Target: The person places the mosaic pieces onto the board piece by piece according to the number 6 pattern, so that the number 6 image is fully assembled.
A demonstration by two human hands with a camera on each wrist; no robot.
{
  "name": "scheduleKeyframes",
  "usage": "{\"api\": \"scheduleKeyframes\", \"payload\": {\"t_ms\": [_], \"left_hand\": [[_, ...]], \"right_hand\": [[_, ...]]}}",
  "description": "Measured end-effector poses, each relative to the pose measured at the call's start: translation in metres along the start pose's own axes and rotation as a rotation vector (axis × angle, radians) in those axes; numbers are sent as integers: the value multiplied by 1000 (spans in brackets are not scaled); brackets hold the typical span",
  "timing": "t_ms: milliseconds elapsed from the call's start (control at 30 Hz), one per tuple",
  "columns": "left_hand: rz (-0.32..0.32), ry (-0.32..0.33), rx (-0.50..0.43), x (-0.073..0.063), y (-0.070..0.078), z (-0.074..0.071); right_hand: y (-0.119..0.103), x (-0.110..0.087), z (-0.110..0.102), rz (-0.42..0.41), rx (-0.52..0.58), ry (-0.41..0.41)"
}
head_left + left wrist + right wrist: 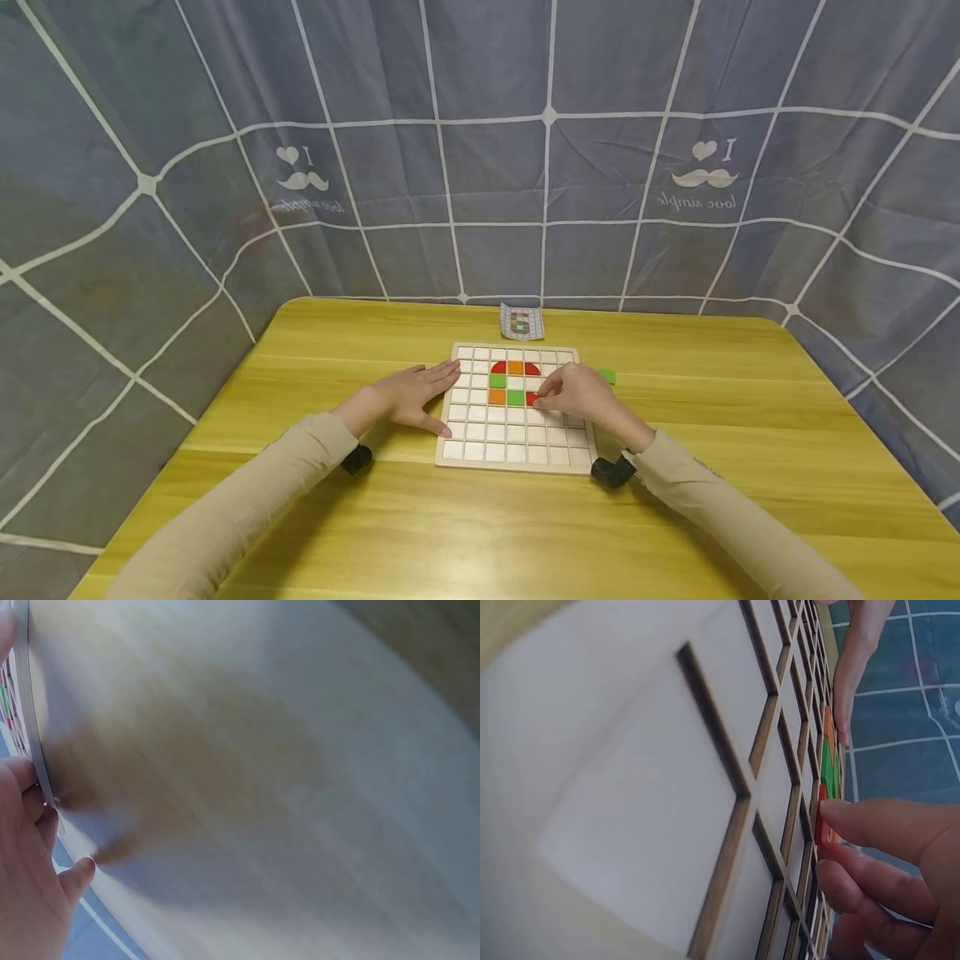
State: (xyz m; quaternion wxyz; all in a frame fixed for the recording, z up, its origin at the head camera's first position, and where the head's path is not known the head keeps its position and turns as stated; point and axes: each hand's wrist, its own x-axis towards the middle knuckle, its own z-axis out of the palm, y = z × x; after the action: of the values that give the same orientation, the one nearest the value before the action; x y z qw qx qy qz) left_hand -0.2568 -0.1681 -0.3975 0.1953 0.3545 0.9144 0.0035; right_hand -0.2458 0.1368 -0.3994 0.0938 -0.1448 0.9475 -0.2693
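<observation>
A wooden grid board (495, 433) lies on the table, with pale square cells. My left hand (416, 394) rests at its left edge, fingers straight and thumb spread down along the rim. In the left wrist view the fingertips of that hand (30, 885) are right at the board's side. My right hand (588, 393) reaches over the board's right side and pinches a red tile (822, 817) between thumb and fingers. This tile sits at the cell right of a green tile (516, 397). An orange tile (497, 397) lies left of that green one.
Higher on the board, an orange tile (515, 367) sits between two rounded red tiles, above another green tile (497, 381). A patterned card (521, 322) lies behind the board. Right of the board is a loose green piece (607, 377). A grey curtain (495, 183) surrounds the table's far side.
</observation>
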Motion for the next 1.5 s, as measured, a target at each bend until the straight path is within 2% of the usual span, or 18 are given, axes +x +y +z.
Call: {"api": "scheduleKeyframes", "payload": {"t_ms": [233,600,833,1100,1500], "left_hand": [[2,-7,16,1,1,-2],[-10,-16,5,0,-1,0],[-1,-22,-9,1,0,0],[-6,-20,9,1,-1,-1],[-1,-9,-15,-1,-1,0]], "right_hand": [[-1,1,0,12,-17,1],[3,2,0,-104,-14,-27],[12,-4,-7,-129,19,-51],[26,-11,-20,-164,-4,35],[64,-30,-32,-199,17,205]]}}
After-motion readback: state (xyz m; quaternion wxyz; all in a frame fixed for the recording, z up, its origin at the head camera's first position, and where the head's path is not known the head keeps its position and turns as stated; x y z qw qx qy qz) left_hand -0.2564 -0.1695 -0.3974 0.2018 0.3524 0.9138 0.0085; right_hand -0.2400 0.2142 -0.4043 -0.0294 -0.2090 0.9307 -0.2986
